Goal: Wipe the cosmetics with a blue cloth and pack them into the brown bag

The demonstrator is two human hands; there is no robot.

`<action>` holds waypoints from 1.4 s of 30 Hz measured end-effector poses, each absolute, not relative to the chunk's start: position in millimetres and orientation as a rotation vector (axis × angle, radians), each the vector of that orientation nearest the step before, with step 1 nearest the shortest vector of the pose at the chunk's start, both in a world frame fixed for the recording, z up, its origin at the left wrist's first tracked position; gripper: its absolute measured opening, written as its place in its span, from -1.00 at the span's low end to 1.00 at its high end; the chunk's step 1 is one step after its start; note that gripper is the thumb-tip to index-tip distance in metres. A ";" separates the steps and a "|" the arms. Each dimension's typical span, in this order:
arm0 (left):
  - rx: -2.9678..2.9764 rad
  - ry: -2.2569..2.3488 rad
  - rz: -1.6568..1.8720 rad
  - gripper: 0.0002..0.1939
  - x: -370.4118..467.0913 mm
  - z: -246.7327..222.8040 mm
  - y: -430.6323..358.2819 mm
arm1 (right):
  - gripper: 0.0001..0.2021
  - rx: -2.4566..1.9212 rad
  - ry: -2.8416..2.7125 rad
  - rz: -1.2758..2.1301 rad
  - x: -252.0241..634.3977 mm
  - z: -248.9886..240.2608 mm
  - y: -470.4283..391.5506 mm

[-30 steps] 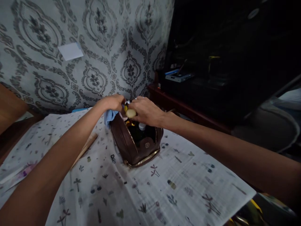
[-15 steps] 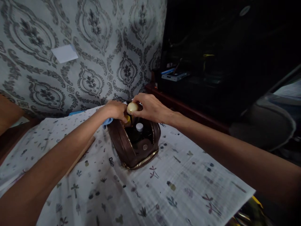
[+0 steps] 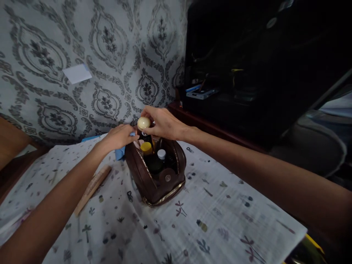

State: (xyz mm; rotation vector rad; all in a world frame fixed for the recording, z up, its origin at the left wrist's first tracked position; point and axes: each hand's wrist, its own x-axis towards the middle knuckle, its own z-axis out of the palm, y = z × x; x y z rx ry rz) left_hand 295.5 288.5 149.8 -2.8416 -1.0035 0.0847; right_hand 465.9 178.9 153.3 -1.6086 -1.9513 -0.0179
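Note:
A brown leather bag (image 3: 140, 176) with gold zips stands open on the patterned cloth. In my right hand (image 3: 165, 123) is a round cream cap (image 3: 143, 123), pinched between thumb and fingers over the bag's far end. Below the cap a silver neck and dark body show, seemingly one bottle, its lower part inside the bag. My left hand (image 3: 119, 136) is closed at the bag's far left rim, beside a blue cloth (image 3: 120, 153); its fingertips are partly hidden. Inside the bag are a yellow cap (image 3: 146, 148) and a white-capped dark bottle (image 3: 161, 154).
A beige tube-like item (image 3: 93, 187) lies on the white printed cloth (image 3: 220, 220), left of the bag. Patterned wallpaper (image 3: 110, 40) rises behind. A dark screen (image 3: 247, 47) and a red-brown ledge (image 3: 220, 135) stand at the right.
My left hand has drawn back from the yellow cap to the bag's left rim. With the cream cap, my right hand has shifted slightly left, and the dark part beneath now shows.

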 end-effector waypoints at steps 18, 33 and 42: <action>-2.632 -0.860 0.555 -0.60 313.4 162.1 278.3 | -0.72 -1.955 -2.455 -0.178 441.5 148.4 246.3; -2.559 -0.903 0.430 -0.58 308.4 147.1 289.0 | -0.64 -1.955 -2.515 -0.172 437.4 132.0 269.4; -2.619 -0.886 0.331 -0.60 305.5 145.4 294.3 | -0.71 -1.967 -2.566 -0.214 430.4 135.0 264.9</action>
